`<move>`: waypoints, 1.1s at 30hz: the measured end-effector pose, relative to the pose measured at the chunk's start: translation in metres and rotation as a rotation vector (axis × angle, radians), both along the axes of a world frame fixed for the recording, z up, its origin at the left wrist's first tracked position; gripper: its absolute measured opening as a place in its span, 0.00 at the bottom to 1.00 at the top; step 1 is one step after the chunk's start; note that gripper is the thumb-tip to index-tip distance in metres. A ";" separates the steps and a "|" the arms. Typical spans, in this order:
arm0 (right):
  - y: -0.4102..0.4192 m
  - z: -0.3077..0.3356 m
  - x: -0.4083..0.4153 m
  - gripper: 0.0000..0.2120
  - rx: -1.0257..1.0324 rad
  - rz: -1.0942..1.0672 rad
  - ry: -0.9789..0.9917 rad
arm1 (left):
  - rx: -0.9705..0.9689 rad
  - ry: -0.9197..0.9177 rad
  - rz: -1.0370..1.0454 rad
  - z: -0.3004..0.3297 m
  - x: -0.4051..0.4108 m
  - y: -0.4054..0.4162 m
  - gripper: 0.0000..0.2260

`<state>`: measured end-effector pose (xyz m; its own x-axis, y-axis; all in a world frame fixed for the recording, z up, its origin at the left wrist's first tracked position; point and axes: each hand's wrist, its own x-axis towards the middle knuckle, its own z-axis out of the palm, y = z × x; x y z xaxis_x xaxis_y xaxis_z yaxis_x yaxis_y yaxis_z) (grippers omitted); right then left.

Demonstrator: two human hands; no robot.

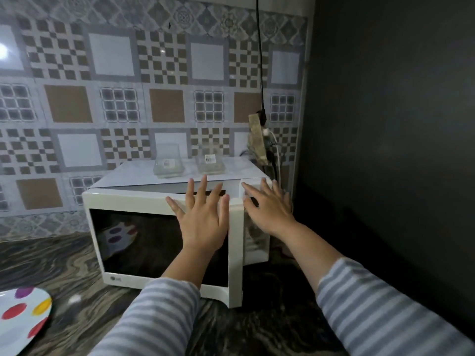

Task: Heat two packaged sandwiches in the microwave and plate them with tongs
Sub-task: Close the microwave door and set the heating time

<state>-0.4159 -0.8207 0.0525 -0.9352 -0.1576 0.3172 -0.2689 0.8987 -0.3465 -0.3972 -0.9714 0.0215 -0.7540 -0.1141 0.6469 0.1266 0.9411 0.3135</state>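
Note:
A white microwave [144,199] stands on the dark marbled counter, its door [154,247] standing slightly ajar. My left hand [203,217] lies flat on the upper right part of the door, fingers spread. My right hand [267,204] is open in front of the control panel, fingers apart, holding nothing. Two clear plastic packages rest on top of the microwave: the left one [168,163] and the right one [210,161], each with a small label. What they hold is hard to make out. No tongs are in view.
A white plate with coloured dots [20,314] sits at the counter's lower left. A black cable [261,60] hangs to a socket block [258,134] behind the microwave. A dark wall [385,124] closes the right side. Patterned tiles cover the back wall.

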 end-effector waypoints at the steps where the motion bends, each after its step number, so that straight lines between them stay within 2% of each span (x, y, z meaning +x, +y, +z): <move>1: 0.002 0.000 -0.009 0.23 0.002 0.020 0.008 | -0.003 0.002 0.005 -0.001 -0.006 0.001 0.30; 11: 0.004 -0.010 -0.074 0.24 0.011 0.064 0.115 | -0.042 0.049 0.066 -0.008 -0.064 0.006 0.27; 18: 0.000 -0.016 -0.089 0.25 0.117 0.035 0.177 | -0.032 0.111 0.056 -0.017 -0.081 0.006 0.26; 22: 0.001 -0.019 -0.093 0.26 0.144 0.048 0.227 | -0.031 0.135 -0.031 -0.047 -0.073 0.014 0.25; 26: 0.001 -0.026 -0.098 0.33 0.151 0.047 0.352 | 0.002 0.088 -0.131 -0.097 -0.060 0.027 0.25; 29: 0.005 -0.033 -0.101 0.31 0.128 0.075 0.457 | 0.070 0.101 -0.238 -0.119 -0.055 0.029 0.23; 31: 0.006 -0.036 -0.104 0.30 0.115 0.091 0.504 | 0.155 0.139 -0.362 -0.128 -0.056 0.028 0.25; 33: 0.007 -0.037 -0.108 0.30 0.113 0.095 0.540 | 0.195 0.137 -0.449 -0.133 -0.058 0.028 0.30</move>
<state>-0.5237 -0.8142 0.0155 -0.6249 -0.2943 0.7231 -0.4632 0.8854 -0.0399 -0.4547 -0.9432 -0.1112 -0.6662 0.0729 0.7422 0.5573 0.7100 0.4305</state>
